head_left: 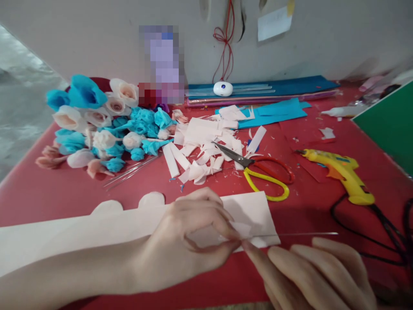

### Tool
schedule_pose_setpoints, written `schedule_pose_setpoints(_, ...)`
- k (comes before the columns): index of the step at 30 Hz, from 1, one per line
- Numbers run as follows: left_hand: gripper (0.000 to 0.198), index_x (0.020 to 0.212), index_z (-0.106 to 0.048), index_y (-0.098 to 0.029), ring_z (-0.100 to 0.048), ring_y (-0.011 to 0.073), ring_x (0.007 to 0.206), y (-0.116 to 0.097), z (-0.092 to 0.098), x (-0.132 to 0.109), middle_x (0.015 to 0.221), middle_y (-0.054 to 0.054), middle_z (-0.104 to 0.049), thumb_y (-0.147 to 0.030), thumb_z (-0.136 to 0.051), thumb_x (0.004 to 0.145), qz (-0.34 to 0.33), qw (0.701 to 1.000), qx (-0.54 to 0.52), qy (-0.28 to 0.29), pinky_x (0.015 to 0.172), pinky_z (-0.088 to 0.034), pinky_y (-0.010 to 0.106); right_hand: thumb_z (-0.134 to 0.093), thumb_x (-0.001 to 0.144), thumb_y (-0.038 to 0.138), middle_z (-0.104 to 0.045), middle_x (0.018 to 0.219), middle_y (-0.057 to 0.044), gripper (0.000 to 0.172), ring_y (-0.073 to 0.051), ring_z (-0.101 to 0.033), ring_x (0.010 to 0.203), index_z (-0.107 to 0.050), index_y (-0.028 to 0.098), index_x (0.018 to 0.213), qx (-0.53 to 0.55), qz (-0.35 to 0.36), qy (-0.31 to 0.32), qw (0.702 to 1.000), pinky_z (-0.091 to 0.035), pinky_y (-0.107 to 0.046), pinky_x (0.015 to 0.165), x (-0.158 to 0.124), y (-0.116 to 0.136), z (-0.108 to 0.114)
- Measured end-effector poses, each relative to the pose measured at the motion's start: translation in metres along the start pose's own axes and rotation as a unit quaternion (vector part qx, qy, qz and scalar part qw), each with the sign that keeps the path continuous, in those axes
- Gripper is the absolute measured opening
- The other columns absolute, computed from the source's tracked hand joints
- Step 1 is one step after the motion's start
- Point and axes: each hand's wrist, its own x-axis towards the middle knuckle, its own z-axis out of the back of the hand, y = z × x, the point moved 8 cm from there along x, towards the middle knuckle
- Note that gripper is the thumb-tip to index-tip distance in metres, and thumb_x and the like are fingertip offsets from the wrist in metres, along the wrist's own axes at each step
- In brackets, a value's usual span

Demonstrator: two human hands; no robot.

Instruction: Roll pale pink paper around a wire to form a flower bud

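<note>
My left hand pinches a thin clear stick and a small piece of white crepe paper between thumb and fingertips. The stick points out to the right, past a long white paper strip lying below. My right hand is at the lower right with its fingers bent. Its index fingertip meets the left fingertips at the paper; its thumb is hidden. Scissors with red and yellow handles lie partly open just beyond the hands. Two round white paper petals stick out behind the strip.
Blue, white and pink paper flowers are heaped at the left. Paper scraps cover the middle. A yellow glue gun with a black cord lies right. Clear sticks, blue sheets and a green board are around.
</note>
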Motion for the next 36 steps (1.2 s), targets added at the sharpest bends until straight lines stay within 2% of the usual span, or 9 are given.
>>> schedule_pose_setpoints(2, 0.016, 0.07, -0.059, -0.016, -0.059, 0.0092, 0.063, 0.0, 0.0, 0.0, 0.065, -0.001, -0.068, -0.001, -0.064, 0.065, -0.002, 1.0, 0.003, 0.0, 0.068, -0.049, 0.024, -0.039, 0.084, 0.014, -0.062, 0.07, 0.0, 0.025, -0.01, -0.052, 0.064, -0.063, 0.02, 0.086, 0.01, 0.007, -0.028, 1.0, -0.04, -0.029, 0.063, -0.002, 0.0, 0.001)
schedule_pose_setpoints(7, 0.014, 0.07, -0.059, -0.015, -0.059, 0.0089, 0.063, -0.002, 0.0, 0.001, 0.065, -0.001, -0.068, -0.002, -0.064, 0.066, -0.012, 1.0, 0.019, 0.004, 0.069, -0.049, 0.024, -0.04, 0.083, 0.014, -0.061, 0.069, 0.001, 0.023, -0.01, -0.052, 0.063, -0.063, 0.02, 0.085, 0.013, 0.012, -0.021, 1.0, -0.039, -0.029, 0.062, -0.001, -0.001, -0.002)
schedule_pose_setpoints(13, 0.015, 0.075, -0.06, -0.013, -0.059, 0.0113, 0.066, -0.014, -0.003, 0.0, 0.069, 0.002, -0.069, -0.002, -0.062, 0.066, -0.091, 0.99, 0.097, 0.041, 0.069, -0.05, 0.024, -0.042, 0.081, 0.012, -0.061, 0.068, 0.001, 0.021, -0.012, -0.051, 0.064, -0.062, 0.019, 0.082, 0.023, 0.001, -0.004, 1.0, -0.036, -0.03, 0.061, -0.001, -0.002, -0.003)
schedule_pose_setpoints(18, 0.012, 0.078, -0.063, -0.013, -0.056, 0.0162, 0.077, -0.019, -0.006, -0.008, 0.076, 0.005, -0.07, -0.006, -0.063, 0.069, -0.147, 0.975, 0.157, 0.051, 0.069, -0.048, 0.027, -0.042, 0.082, 0.009, -0.061, 0.071, 0.001, 0.02, -0.015, -0.049, 0.069, -0.06, 0.017, 0.085, 0.061, -0.035, 0.064, 0.995, -0.036, -0.034, 0.067, -0.001, -0.006, -0.01)
schedule_pose_setpoints(23, 0.013, 0.072, -0.058, -0.013, -0.055, 0.0112, 0.068, -0.008, -0.006, -0.003, 0.069, 0.001, -0.068, -0.002, -0.062, 0.068, -0.061, 0.993, 0.081, 0.056, 0.07, -0.049, 0.024, -0.046, 0.078, 0.009, -0.056, 0.072, -0.001, 0.014, -0.014, -0.046, 0.068, -0.058, 0.015, 0.082, 0.142, -0.094, 0.026, 0.985, -0.034, -0.033, 0.063, 0.008, -0.026, 0.001)
schedule_pose_setpoints(25, 0.014, 0.068, -0.056, -0.015, -0.054, 0.0094, 0.066, 0.0, -0.007, -0.002, 0.067, -0.001, -0.067, -0.002, -0.062, 0.068, -0.004, 0.997, 0.039, 0.064, 0.068, -0.048, 0.023, -0.045, 0.077, 0.007, -0.054, 0.072, -0.001, 0.016, -0.013, -0.045, 0.068, -0.057, 0.016, 0.08, 0.184, -0.133, 0.052, 0.972, -0.035, -0.031, 0.061, 0.011, -0.038, -0.003)
schedule_pose_setpoints(28, 0.016, 0.068, -0.056, -0.016, -0.055, 0.0092, 0.068, 0.01, -0.01, -0.003, 0.068, -0.002, -0.066, -0.001, -0.062, 0.066, 0.062, 0.995, -0.004, 0.077, 0.07, -0.048, 0.023, -0.044, 0.076, 0.007, -0.05, 0.071, -0.001, 0.017, -0.012, -0.042, 0.065, -0.057, 0.018, 0.075, 0.244, -0.135, 0.103, 0.955, -0.033, -0.028, 0.055, 0.016, -0.043, -0.012)
schedule_pose_setpoints(32, 0.018, 0.067, -0.058, -0.016, -0.055, 0.0094, 0.067, 0.015, -0.013, -0.005, 0.069, -0.001, -0.066, 0.0, -0.063, 0.064, 0.092, 0.992, -0.026, 0.083, 0.069, -0.048, 0.023, -0.041, 0.076, 0.007, -0.047, 0.071, -0.002, 0.017, -0.012, -0.041, 0.065, -0.053, 0.017, 0.069, 0.301, -0.126, 0.127, 0.936, -0.033, -0.026, 0.052, 0.017, -0.04, -0.021)
schedule_pose_setpoints(36, 0.014, 0.067, -0.059, -0.016, -0.055, 0.0083, 0.069, 0.016, -0.013, -0.004, 0.069, -0.002, -0.066, -0.003, -0.064, 0.066, 0.102, 0.991, -0.034, 0.078, 0.065, -0.047, 0.019, -0.042, 0.077, 0.009, -0.048, 0.074, -0.002, 0.016, -0.013, -0.041, 0.068, -0.055, 0.019, 0.078, 0.329, -0.119, 0.178, 0.92, -0.036, -0.028, 0.057, 0.014, -0.035, -0.028)
